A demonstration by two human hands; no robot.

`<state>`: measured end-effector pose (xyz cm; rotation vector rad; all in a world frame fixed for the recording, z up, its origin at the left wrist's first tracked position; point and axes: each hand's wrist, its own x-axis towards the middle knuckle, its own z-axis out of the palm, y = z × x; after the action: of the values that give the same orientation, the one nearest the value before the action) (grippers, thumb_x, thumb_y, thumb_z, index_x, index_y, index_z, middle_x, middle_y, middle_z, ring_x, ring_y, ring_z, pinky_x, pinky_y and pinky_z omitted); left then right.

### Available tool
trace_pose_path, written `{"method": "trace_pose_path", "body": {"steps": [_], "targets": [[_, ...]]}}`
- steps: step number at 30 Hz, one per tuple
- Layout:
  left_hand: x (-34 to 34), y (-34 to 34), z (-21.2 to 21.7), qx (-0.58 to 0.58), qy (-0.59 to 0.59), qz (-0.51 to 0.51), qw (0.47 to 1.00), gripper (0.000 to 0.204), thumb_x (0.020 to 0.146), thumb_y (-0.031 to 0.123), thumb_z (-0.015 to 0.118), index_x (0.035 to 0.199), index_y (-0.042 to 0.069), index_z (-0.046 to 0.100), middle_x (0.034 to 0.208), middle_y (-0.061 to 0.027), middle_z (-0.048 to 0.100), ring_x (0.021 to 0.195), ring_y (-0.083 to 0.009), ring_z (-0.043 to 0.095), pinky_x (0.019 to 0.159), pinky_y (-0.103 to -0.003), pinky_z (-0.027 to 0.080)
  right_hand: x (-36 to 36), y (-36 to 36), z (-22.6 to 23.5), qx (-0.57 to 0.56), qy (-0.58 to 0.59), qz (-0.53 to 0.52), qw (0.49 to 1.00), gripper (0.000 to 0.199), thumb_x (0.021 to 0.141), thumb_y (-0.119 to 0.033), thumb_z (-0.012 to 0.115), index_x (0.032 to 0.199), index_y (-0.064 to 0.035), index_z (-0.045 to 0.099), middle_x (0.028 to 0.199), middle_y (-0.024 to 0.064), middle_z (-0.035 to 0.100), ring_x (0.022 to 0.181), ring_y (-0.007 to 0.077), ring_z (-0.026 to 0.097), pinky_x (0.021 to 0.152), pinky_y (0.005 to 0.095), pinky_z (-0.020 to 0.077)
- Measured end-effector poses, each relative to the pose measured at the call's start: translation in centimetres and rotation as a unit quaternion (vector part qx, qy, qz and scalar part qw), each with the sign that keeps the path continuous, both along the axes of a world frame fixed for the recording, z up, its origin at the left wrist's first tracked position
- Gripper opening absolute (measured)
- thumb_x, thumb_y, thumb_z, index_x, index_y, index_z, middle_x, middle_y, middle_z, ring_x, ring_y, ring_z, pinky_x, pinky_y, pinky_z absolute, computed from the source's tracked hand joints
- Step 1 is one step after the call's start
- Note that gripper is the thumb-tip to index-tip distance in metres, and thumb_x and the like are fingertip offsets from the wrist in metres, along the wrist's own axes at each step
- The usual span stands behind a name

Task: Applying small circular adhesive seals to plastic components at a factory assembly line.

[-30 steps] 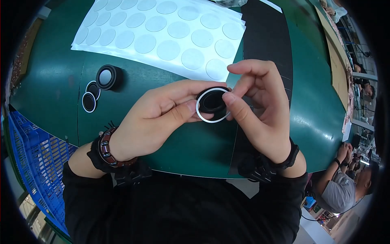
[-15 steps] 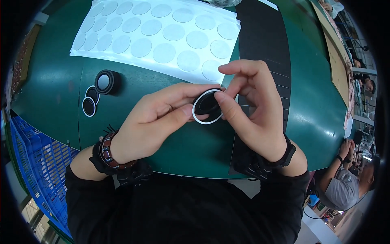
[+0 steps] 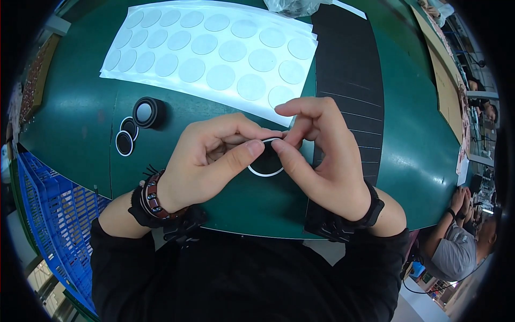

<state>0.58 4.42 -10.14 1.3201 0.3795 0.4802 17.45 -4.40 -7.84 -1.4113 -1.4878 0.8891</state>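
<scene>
Near the middle of the table, a round black disc with a thin white rim [image 3: 266, 161] is pinched by both hands at its upper edge. My left hand [image 3: 206, 161] holds the disc's left side between thumb and fingers. On the opposite side, my right hand [image 3: 327, 166] has its thumb and fingertips against the edge, its index finger raised and bent. Fingers cover the upper part of the disc. To the left lie two similar white-rimmed black discs [image 3: 124, 143], overlapping, beside a thick black round piece with a grey centre [image 3: 149, 112].
A white sheet of round translucent stickers [image 3: 232, 95] spreads across the far side. Right of it lies a black sheet with cut lines [image 3: 348, 64]; a clear plastic bag [image 3: 292, 6] sits behind. A blue crate [image 3: 64, 209] stands at the left, and a co-worker [image 3: 456, 252] at the right.
The disc has tilted and moved slightly down; its face was more exposed before. Both thumbs have come closer together at its upper edge. The view has shifted a little.
</scene>
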Motion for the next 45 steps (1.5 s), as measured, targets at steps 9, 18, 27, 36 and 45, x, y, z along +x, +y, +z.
{"method": "trace_pose_path", "body": {"steps": [9, 18, 27, 36, 45], "targets": [[-0.5, -0.2, 1.2, 0.267, 0.103, 0.017, 0.958, 0.014, 0.085, 0.004, 0.053, 0.093, 0.002, 0.064, 0.089, -0.0066, 0.065, 0.073, -0.0053, 0.057, 0.064, -0.018, 0.043, -0.3, -0.3, 0.8, -0.075, -0.066, 0.018, 0.995, 0.050, 0.077, 0.003, 0.060, 0.121, -0.0008, 0.037, 0.082, 0.0045, 0.051, 0.072, 0.0097, 0.053, 0.070, 0.0247, 0.0438], [0.4, 0.1, 0.6, 0.093, 0.037, 0.101, 0.990, 0.010, 0.086, 0.005, 0.053, 0.092, 0.002, 0.062, 0.089, -0.0028, 0.061, 0.077, -0.0077, 0.056, 0.067, -0.021, 0.044, -0.6, 1.0, -0.8, 0.130, -0.061, -0.004, 0.990, 0.060, 0.076, 0.004, 0.058, 0.128, -0.0016, 0.030, 0.076, 0.0104, 0.053, 0.067, 0.0195, 0.057, 0.059, 0.0277, 0.0458], [-0.2, 0.4, 1.3, -0.020, 0.016, 0.079, 0.997, 0.007, 0.086, 0.007, 0.056, 0.081, 0.001, 0.056, 0.083, -0.0021, 0.058, 0.071, -0.0044, 0.053, 0.059, -0.017, 0.039, -0.4, 0.7, 0.8, -0.059, 0.092, 0.032, 0.994, 0.068, 0.078, 0.007, 0.054, 0.136, -0.0057, 0.021, 0.087, 0.0050, 0.051, 0.080, 0.0098, 0.052, 0.077, 0.0230, 0.0418], [-0.9, 1.1, 1.3, 0.088, 0.080, 0.048, 0.992, 0.004, 0.085, 0.005, 0.051, 0.084, 0.001, 0.052, 0.080, -0.0002, 0.051, 0.068, -0.0050, 0.045, 0.061, -0.019, 0.035, -0.4, 1.1, 0.3, -0.013, 0.088, 0.039, 0.995, 0.074, 0.075, 0.006, 0.057, 0.138, -0.0101, 0.021, 0.075, 0.0037, 0.051, 0.061, 0.0092, 0.047, 0.054, 0.0219, 0.0396], [-0.2, 1.5, 0.8, 0.120, 0.041, 0.024, 0.992, 0.004, 0.080, 0.007, 0.057, 0.082, 0.004, 0.055, 0.074, 0.0012, 0.052, 0.064, -0.0059, 0.044, 0.058, -0.021, 0.032, 0.0, 0.6, 1.5, -0.082, 0.081, 0.071, 0.991, 0.076, 0.077, 0.007, 0.055, 0.141, -0.0089, 0.018, 0.080, 0.0024, 0.051, 0.074, 0.0071, 0.049, 0.072, 0.0201, 0.0386]]}}
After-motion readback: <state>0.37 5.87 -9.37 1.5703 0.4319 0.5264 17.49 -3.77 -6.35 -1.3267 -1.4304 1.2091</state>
